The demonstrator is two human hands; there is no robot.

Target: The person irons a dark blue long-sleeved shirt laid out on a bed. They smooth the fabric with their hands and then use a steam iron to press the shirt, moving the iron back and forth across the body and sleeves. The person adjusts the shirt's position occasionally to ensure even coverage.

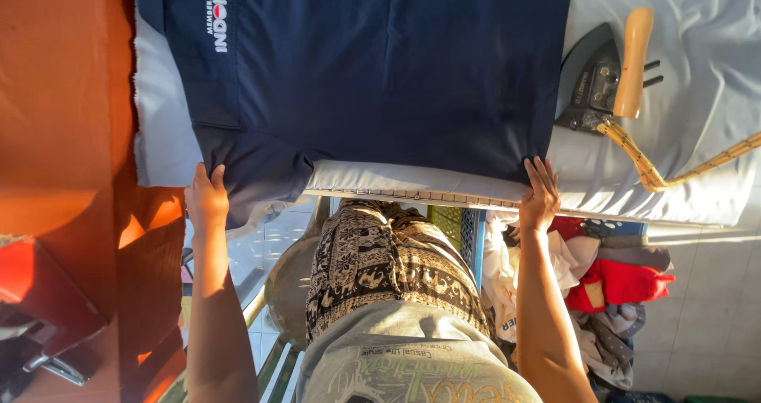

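A dark navy shirt (372, 70) with white printed lettering lies spread flat on a padded ironing board (682, 173) covered in pale cloth. My left hand (206, 197) grips the shirt's near left edge by the sleeve, where the fabric hangs over the board. My right hand (541, 193) presses with spread fingers on the shirt's near right corner at the board's edge. A black iron (598, 78) with a wooden handle rests on the board to the right of the shirt, apart from both hands.
The iron's yellow braided cord (674, 177) trails across the board to the right. A pile of mixed clothes (610, 284) sits in a basket below the board at right. An orange wall (63, 94) lies at left. My patterned trousers (380, 260) show below.
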